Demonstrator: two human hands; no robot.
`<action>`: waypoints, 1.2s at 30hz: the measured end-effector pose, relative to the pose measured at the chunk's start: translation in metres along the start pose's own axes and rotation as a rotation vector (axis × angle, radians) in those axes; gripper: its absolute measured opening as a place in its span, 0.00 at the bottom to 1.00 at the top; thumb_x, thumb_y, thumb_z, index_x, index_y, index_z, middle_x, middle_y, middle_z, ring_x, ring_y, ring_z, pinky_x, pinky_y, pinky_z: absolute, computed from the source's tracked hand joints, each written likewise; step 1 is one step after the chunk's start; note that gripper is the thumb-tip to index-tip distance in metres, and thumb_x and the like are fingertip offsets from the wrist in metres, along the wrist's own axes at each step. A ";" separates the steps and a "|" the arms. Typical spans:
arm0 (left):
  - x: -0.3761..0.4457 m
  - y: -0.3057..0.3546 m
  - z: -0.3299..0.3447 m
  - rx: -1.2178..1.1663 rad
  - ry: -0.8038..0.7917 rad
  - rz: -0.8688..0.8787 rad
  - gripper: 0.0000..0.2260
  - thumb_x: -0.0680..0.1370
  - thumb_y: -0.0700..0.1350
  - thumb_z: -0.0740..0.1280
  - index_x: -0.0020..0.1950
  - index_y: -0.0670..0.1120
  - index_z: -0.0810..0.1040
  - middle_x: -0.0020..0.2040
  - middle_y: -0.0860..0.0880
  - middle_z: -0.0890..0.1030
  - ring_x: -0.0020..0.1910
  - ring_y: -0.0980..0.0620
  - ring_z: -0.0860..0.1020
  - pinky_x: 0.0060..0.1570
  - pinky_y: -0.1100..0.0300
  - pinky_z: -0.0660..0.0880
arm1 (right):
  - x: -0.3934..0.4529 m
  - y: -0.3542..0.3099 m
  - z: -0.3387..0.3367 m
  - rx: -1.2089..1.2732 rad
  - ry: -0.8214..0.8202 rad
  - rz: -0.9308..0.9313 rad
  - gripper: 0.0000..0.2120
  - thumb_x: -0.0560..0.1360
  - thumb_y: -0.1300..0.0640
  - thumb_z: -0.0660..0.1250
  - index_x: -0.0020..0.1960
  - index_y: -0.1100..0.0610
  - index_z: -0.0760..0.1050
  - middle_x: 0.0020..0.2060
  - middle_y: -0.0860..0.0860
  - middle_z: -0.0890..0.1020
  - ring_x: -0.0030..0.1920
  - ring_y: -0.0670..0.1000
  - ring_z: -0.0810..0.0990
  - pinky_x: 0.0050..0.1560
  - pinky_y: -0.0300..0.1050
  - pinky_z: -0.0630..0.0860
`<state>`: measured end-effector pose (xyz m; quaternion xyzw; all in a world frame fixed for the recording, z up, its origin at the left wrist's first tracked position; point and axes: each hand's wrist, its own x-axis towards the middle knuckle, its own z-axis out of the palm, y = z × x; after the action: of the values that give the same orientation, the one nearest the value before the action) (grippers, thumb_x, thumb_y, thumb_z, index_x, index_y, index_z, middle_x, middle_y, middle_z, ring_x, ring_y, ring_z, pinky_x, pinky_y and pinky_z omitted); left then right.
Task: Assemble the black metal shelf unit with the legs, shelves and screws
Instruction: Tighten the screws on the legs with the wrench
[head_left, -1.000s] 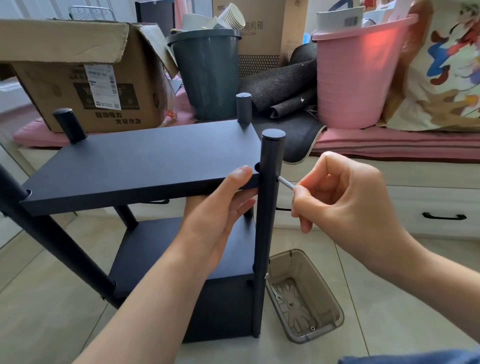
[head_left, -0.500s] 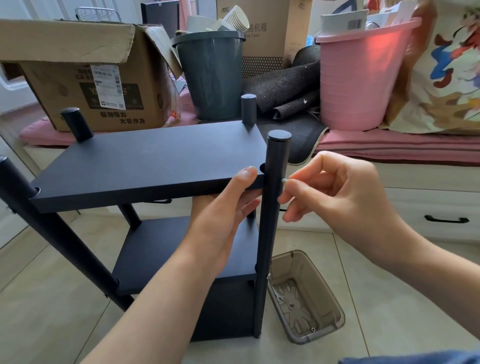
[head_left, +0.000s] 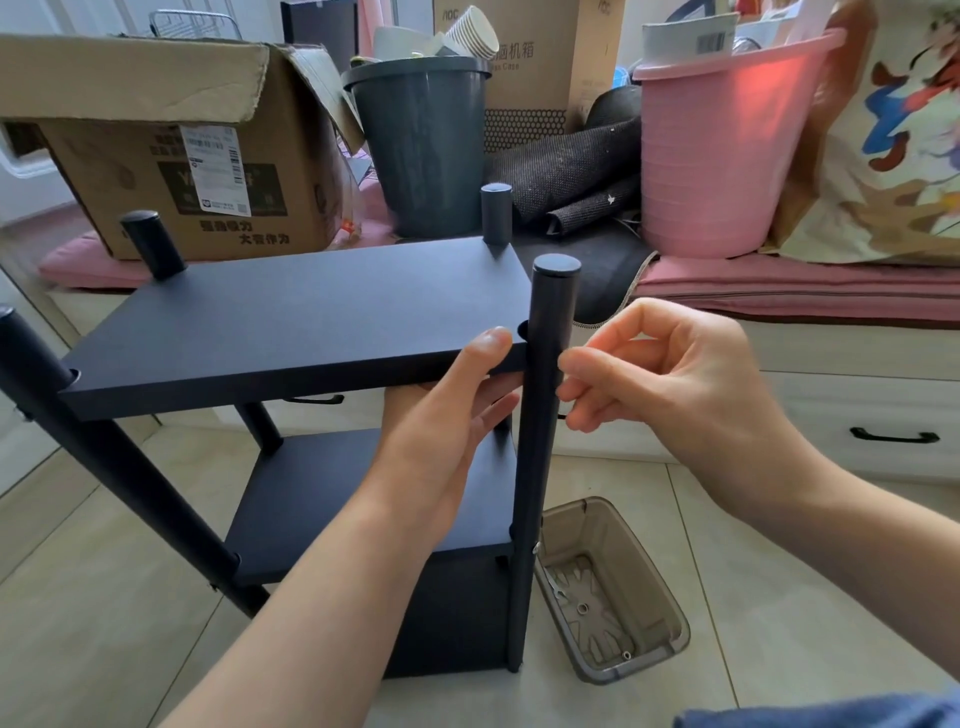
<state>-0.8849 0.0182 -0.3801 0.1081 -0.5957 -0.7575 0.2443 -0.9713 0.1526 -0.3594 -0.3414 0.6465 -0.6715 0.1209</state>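
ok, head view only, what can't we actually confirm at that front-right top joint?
- Screw: not visible; right hand fingertips sit against the front-right leg and cover the spot.
- Whether the fingers pinch anything: blurred, cannot tell.
- Left hand fingers: under the top shelf, hidden by it; only the thumb shows.
- Small parts in the plastic tray: too small to identify.

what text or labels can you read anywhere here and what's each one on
"脑机箱" and partial "ss Case": tall cardboard box at the back.
"AOC", partly cut off: same box, top edge.
Bold Chinese print, too blurred to read: open cardboard box at left.
Shipping label: barcodes and print too small.
Barcode sticker, paper in pink bucket: unreadable.
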 end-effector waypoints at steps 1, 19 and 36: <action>0.000 -0.001 -0.001 -0.007 0.004 0.005 0.19 0.81 0.45 0.63 0.35 0.61 0.86 0.45 0.55 0.87 0.52 0.51 0.85 0.65 0.50 0.76 | 0.000 0.000 0.000 -0.021 0.007 -0.020 0.09 0.69 0.61 0.74 0.41 0.65 0.76 0.31 0.58 0.84 0.27 0.53 0.82 0.31 0.40 0.78; 0.003 -0.005 -0.003 -0.035 0.037 0.003 0.14 0.80 0.46 0.66 0.38 0.55 0.86 0.51 0.47 0.87 0.55 0.46 0.84 0.66 0.47 0.75 | -0.002 0.003 -0.004 -0.142 -0.006 -0.083 0.03 0.72 0.65 0.73 0.43 0.62 0.79 0.32 0.54 0.85 0.30 0.53 0.83 0.35 0.41 0.79; -0.002 0.000 0.002 0.027 -0.003 0.005 0.21 0.83 0.46 0.61 0.34 0.62 0.85 0.45 0.55 0.87 0.54 0.51 0.85 0.68 0.48 0.73 | 0.000 0.007 -0.001 -0.149 -0.012 -0.109 0.04 0.74 0.65 0.72 0.42 0.60 0.77 0.34 0.53 0.85 0.32 0.51 0.84 0.36 0.39 0.78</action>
<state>-0.8838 0.0208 -0.3800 0.1090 -0.6064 -0.7490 0.2437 -0.9735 0.1523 -0.3659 -0.3879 0.6744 -0.6251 0.0623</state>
